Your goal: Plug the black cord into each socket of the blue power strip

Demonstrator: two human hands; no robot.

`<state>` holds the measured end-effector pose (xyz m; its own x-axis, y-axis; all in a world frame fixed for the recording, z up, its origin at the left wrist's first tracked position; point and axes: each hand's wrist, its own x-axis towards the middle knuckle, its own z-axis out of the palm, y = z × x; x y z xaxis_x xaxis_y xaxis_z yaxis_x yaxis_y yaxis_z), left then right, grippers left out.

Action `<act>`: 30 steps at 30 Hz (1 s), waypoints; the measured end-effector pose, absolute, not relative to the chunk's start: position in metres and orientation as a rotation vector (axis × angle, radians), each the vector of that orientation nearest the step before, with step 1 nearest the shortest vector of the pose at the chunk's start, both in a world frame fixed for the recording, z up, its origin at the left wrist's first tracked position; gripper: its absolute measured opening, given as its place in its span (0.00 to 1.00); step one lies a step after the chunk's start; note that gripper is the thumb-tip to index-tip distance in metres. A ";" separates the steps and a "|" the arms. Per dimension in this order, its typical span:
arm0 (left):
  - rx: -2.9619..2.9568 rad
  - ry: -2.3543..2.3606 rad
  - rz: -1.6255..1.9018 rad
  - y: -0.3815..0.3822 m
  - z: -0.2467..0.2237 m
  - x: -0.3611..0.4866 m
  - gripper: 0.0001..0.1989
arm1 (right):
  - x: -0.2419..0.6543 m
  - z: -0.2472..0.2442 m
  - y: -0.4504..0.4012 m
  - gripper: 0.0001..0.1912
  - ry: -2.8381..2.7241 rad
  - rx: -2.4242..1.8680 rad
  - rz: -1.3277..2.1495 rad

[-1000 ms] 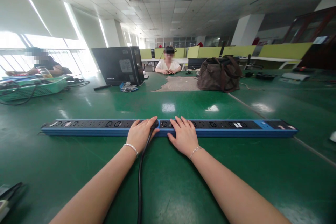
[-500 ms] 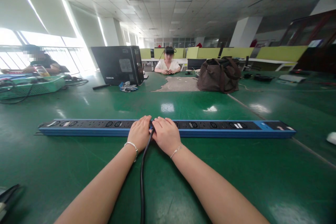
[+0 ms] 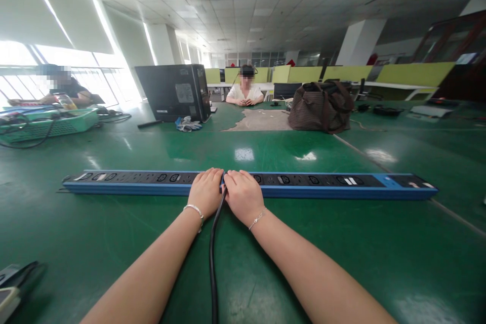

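A long blue and black power strip [image 3: 322, 192] lies across the green table [image 3: 152, 243]. Over its middle, my left hand [image 3: 207, 191] and my right hand [image 3: 243, 195] are side by side, fingers closed and nearly touching. A black cable [image 3: 213, 258] rises from the near table edge to the gap between them. Its upper end is hidden by my fingers, so what exactly they grip there cannot be made out. Sockets show along the strip on both sides of my hands.
Farther back are a black computer case [image 3: 170, 93], gloves [image 3: 188, 124], a brown bag [image 3: 321, 106] and a green basket [image 3: 56, 126] with cables. One person [image 3: 246, 92] sits opposite, another [image 3: 63, 88] at the left. Devices [image 3: 9, 298] lie at lower left.
The view has shifted slightly, so the strip and both hands appear a little farther right. The hands remain together at the strip's middle, by the cable's end.
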<state>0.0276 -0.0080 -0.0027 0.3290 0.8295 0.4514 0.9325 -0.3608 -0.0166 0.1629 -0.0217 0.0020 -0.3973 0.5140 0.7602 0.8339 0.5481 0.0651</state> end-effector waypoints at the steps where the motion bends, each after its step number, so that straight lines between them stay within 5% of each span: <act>1: -2.323 -1.594 -0.535 -0.008 -0.003 0.028 0.20 | 0.163 0.000 -0.022 0.12 -2.070 -1.069 -0.601; 30: -2.363 -1.573 -0.510 -0.011 0.001 0.029 0.25 | 0.160 0.001 -0.015 0.15 -2.048 -1.380 -0.031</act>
<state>0.0290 -0.0112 0.0014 0.3534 0.8338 0.4241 0.9240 -0.3820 -0.0191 0.1600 -0.0151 0.0011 -0.2263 0.8182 0.5285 0.8336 0.4434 -0.3294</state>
